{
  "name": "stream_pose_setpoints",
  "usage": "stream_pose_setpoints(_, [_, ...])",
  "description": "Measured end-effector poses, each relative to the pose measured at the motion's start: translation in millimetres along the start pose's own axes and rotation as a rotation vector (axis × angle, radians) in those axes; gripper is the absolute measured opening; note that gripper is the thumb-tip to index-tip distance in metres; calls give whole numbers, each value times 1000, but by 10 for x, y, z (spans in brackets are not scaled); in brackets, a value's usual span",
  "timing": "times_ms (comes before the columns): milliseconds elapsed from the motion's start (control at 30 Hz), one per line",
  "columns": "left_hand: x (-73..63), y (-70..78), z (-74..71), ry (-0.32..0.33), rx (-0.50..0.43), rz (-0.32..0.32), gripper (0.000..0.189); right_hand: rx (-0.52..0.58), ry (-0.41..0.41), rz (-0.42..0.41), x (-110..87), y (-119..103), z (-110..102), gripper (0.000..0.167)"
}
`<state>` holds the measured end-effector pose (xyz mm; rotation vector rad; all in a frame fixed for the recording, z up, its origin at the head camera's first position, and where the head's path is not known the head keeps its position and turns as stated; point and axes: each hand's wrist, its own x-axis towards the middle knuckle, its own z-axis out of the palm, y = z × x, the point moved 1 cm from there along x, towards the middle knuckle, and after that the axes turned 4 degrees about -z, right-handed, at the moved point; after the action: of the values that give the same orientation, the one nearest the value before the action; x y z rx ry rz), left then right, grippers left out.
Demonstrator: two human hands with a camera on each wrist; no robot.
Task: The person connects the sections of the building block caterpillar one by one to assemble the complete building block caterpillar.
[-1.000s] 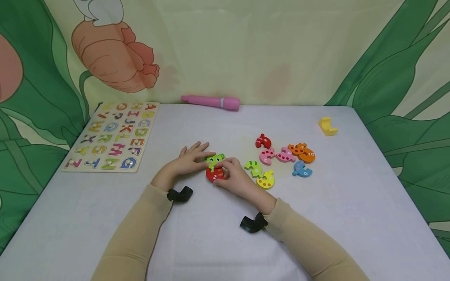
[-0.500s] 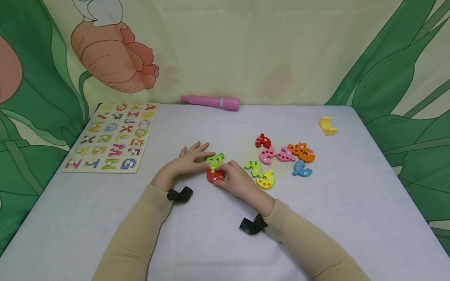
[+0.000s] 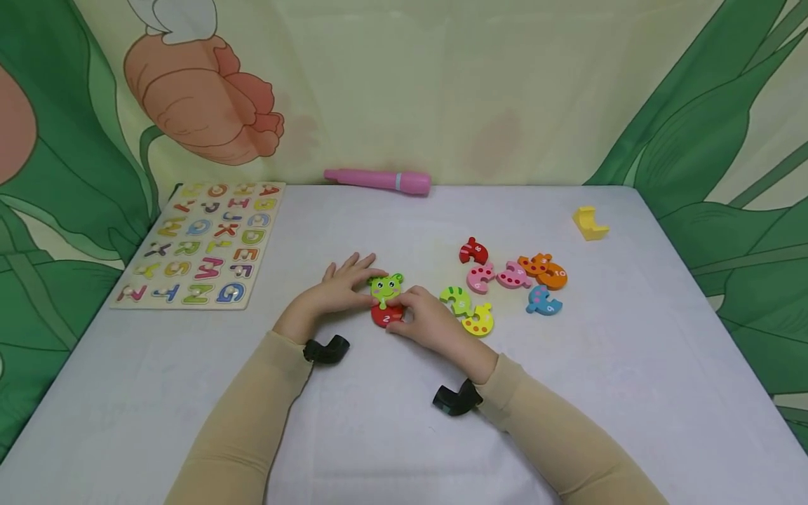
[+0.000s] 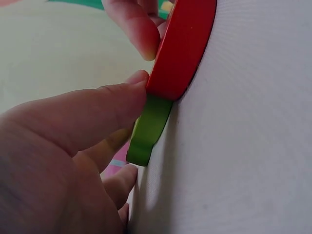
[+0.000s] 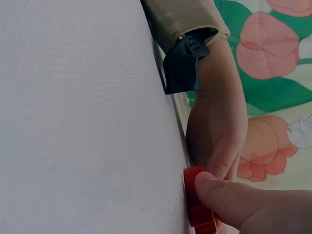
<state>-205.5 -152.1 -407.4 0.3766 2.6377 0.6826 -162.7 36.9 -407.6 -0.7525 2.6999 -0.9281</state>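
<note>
A green frog-head puzzle piece lies on the white tabletop, pinched between the thumb and index finger of my left hand, whose other fingers spread outward. Joined below it is a red rounded piece marked 2. My right hand pinches that red piece at its right side, covering part of it. In the left wrist view, the red piece's edge meets the green piece's edge, and my left thumb lies right at the join. The right wrist view shows my thumb on the red piece.
Right of my hands lie several loose numbered pieces, among them green, yellow, red and blue. An alphabet board is at the left, a pink pen-shaped object at the back, a yellow block back right.
My right fingers have shifted slightly down the red piece, which has turned a little, and more of the frog head shows. My left hand keeps its place.
</note>
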Motion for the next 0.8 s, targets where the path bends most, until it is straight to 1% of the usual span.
stream_pose_setpoints(200, [11,-8,8,-9,-7,-3,55,15,7,-19,-2,27,11,40])
stream_pose_setpoints(300, [12,-31,9,-13,1,-2,56,24,-18,-17,-14,32,-14,38])
stream_pose_setpoints(400, [17,-54,9,-15,3,1,56,48,-54,-5,-36,41,-123,41])
stream_pose_setpoints(467, [23,-61,11,-19,-1,3,57,83,-55,12,-60,69,-267,43])
stream_pose_setpoints(600, [38,-60,14,-28,-9,8,57,188,11,11,-139,233,-682,45])
stream_pose_setpoints(700, [35,-48,8,-32,-15,7,56,247,78,42,-246,467,-1004,48])
stream_pose_setpoints(800, [25,-33,2,-35,-18,5,57,226,129,128,-393,764,-1274,53])
